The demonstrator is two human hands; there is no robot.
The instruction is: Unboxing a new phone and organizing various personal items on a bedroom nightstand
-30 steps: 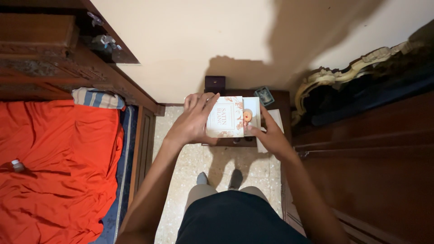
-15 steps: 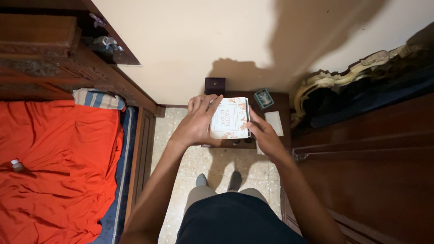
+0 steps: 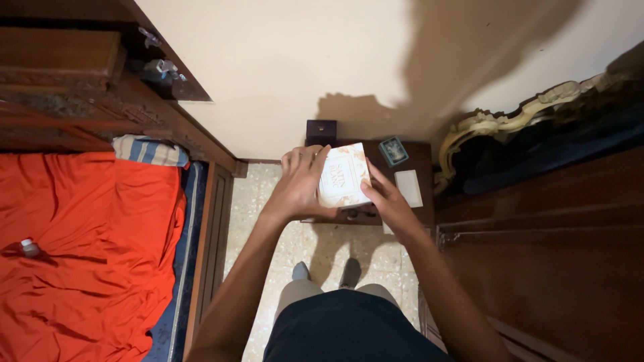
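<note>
A white box with an orange floral print (image 3: 343, 177) is held between both hands over a small dark wooden bedside table (image 3: 422, 161). My left hand (image 3: 300, 186) wraps its left side with fingers over the top edge. My right hand (image 3: 388, 201) presses against its right and lower edge. The box is closed and tilted slightly.
On the table lie a small teal box (image 3: 393, 150), a white card (image 3: 408, 188) and a dark square box (image 3: 321, 129) by the wall. A bed with an orange sheet (image 3: 87, 241) is at left, a dark wooden wardrobe (image 3: 557, 255) at right, an ornate cream frame (image 3: 510, 121) behind.
The box's inner tray, slid out to the right a second ago, has been pushed in. The closed box has tilted and shifted slightly right between my hands.
</note>
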